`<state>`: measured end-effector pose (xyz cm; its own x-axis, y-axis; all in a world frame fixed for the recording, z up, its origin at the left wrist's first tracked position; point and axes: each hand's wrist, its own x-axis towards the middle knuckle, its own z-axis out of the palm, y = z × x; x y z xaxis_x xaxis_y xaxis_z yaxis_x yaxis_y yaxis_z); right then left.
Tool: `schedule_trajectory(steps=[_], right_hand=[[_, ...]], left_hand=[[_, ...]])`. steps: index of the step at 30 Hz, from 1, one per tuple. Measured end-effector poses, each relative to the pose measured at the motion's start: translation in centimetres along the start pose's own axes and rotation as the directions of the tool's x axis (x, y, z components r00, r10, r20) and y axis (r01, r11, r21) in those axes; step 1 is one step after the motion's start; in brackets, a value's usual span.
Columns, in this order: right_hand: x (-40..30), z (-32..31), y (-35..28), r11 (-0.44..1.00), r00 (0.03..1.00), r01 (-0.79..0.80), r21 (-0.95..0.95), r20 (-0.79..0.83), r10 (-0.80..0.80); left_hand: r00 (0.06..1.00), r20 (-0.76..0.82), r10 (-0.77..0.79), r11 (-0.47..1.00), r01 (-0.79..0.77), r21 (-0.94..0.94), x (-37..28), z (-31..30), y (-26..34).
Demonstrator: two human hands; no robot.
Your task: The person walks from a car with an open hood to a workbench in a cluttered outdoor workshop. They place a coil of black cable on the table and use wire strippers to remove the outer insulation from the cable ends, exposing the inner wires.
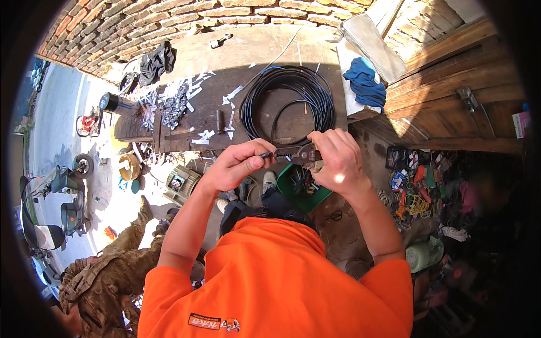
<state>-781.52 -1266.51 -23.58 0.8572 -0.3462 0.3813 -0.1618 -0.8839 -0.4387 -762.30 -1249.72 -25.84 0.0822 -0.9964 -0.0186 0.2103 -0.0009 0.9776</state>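
Observation:
My left hand [240, 164] pinches the end of a black cable [265, 155] between thumb and fingers. My right hand [338, 158] is closed around a dark metal plier-like tool [301, 154], probably a wire stripper, whose head points left at the cable end. A small light-blue bit [288, 159] shows at the tool's head. Whether the jaws bite on the cable is too small to tell. Just beyond both hands, a large coil of black cable [249, 105] lies on the wooden workbench [196, 137].
White strips [203, 137], a metal tube [219, 121] and a heap of small shiny pieces [174, 105] lie on the bench. Below my hands is a green bin [315, 203] with tools. At lower left is a person in camouflage clothing [114, 270]. A wooden door [456, 97] stands right.

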Motion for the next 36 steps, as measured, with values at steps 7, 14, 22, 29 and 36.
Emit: schedule_trajectory(steps=[7,14,22,29,36], right_hand=[[1.4,-0.3,0.0,0.996,0.994,0.084,-0.033,0.069,-0.082],[2.2,-0.8,0.2,0.995,0.977,0.102,0.01,0.185,-0.102],[2.5,-0.8,0.1,0.993,0.968,0.12,0.016,0.219,-0.121],[2.3,0.0,0.0,0.992,0.977,0.124,0.035,0.171,-0.128],[1.5,1.2,0.8,0.989,0.986,0.146,-0.002,0.086,-0.146]], left_hand=[[0.998,0.029,-0.053,0.999,0.054,-0.002,-0.1,-0.4,0.4],[0.99,0.117,-0.079,0.997,0.081,-0.008,0.1,-1.2,0.7],[0.965,0.246,-0.09,0.996,0.091,0.004,0.4,-2.2,1.1],[0.964,0.216,-0.156,0.985,0.169,-0.04,0.4,-2.3,1.8],[0.991,0.129,0.017,0.905,-0.07,0.419,0.4,-1.7,2.7]])
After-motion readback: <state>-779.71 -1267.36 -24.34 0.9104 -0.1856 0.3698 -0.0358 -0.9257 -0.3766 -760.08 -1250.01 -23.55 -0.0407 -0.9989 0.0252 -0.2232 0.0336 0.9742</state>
